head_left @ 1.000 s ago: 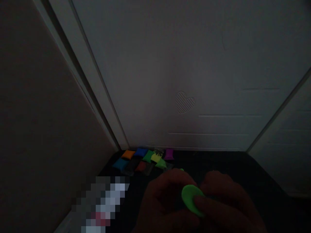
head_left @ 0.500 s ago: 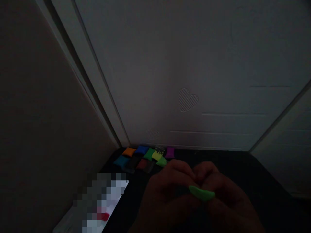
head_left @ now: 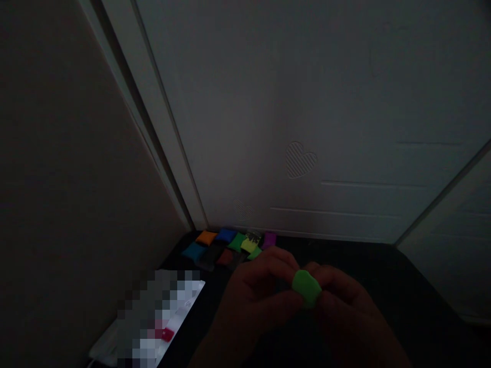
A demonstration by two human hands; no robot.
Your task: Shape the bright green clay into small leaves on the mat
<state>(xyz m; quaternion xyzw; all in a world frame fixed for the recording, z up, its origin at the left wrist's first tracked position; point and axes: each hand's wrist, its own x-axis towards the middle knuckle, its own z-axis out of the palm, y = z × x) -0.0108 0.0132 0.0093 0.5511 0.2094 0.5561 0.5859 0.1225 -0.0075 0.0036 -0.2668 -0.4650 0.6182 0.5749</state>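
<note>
Light poor. Left hand (head_left: 257, 296) and right hand (head_left: 353, 304) close together, raised in front of the wearer. Left: thumb and fingers pinching the near-left edge of a bright green piece (head_left: 306, 288). Right: thumb and fingertips closed on its right edge. So the piece sits between the two sets of fingertips, flattish, outline rounded and uneven.

Handling, by judgement: very light, soft, probably clay-like; likely to dent or stretch under a hard pinch, perhaps faintly tacky rather than slippery. Best held lightly by opposite rims, pads flat, middle left alone.

Below and beyond the hands: dark tabletop (head_left: 368, 271). Just past the left hand's knuckles, small coloured packets, among them purple (head_left: 269, 238), yellow, blue, orange and teal; one light green packet (head_left: 254, 253) partly hidden by that hand. Left of the left hand, apart from it: bright pale slab (head_left: 178, 317), partly pixelated, identity unclear. Beyond everything, a pale panel (head_left: 245, 128) with an embossed heart.
</note>
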